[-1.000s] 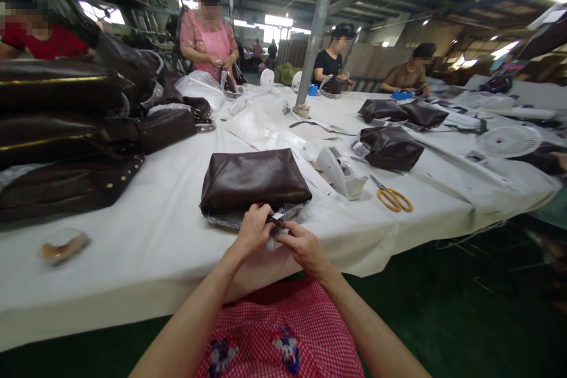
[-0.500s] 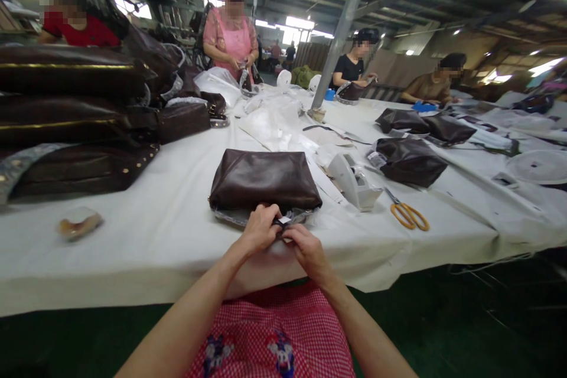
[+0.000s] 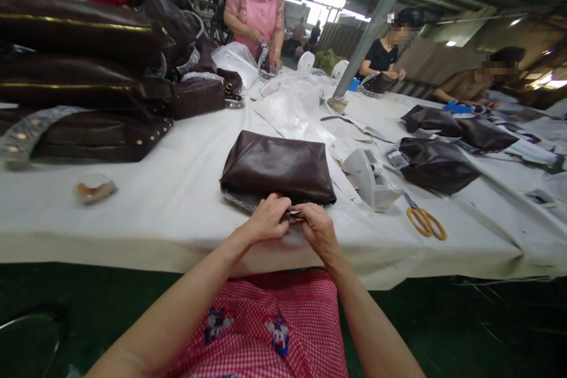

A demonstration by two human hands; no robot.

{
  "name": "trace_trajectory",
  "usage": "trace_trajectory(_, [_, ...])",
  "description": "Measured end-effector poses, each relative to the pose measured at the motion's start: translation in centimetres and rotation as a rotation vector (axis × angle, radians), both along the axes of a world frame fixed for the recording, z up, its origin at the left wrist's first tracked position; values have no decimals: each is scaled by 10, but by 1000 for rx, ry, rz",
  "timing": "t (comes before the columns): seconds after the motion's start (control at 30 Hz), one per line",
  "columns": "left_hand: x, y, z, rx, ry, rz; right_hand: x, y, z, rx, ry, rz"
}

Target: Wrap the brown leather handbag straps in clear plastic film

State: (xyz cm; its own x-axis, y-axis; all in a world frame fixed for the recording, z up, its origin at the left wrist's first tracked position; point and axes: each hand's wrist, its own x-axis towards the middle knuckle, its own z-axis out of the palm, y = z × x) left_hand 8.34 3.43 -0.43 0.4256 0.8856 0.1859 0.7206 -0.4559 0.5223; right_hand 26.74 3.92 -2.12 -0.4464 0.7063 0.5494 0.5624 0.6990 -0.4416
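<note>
A dark brown leather bag [image 3: 279, 164] lies flat on the white-covered table [image 3: 177, 201] just in front of me. Its wrapped strap [image 3: 241, 201] pokes out along the near edge. My left hand [image 3: 268, 218] and my right hand [image 3: 319, 229] meet at that near edge. Both are closed in a pinch on a small part of the bag's strap, with a bit of pale tag or tape showing between the fingers.
A white tape dispenser [image 3: 370, 180] and orange-handled scissors [image 3: 425, 221] lie right of the bag. Stacked brown bags [image 3: 80, 88] fill the left side, with a small wrapped item [image 3: 95, 189] in front. More bags [image 3: 436, 162] lie at right. Several other people work at the far side.
The view has shifted, so the bag and hands sit a little higher and to the right. Both hands stay pinched at the bag's near edge.
</note>
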Motion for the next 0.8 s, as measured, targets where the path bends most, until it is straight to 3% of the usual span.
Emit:
trace_trajectory(0.23, [10,-6,-4,73,-14,74,2,-1,-12,49,111,-35])
trace_trajectory(0.43, [11,-5,-5,97,-42,82,14,10,-4,-105,112,41])
trace_trajectory(0.63, [14,-6,-8,92,-49,129,15,12,-5,35,58,92])
trace_trajectory(0.8, [15,-4,-9,77,-49,137,12,10,-2,-8,70,82])
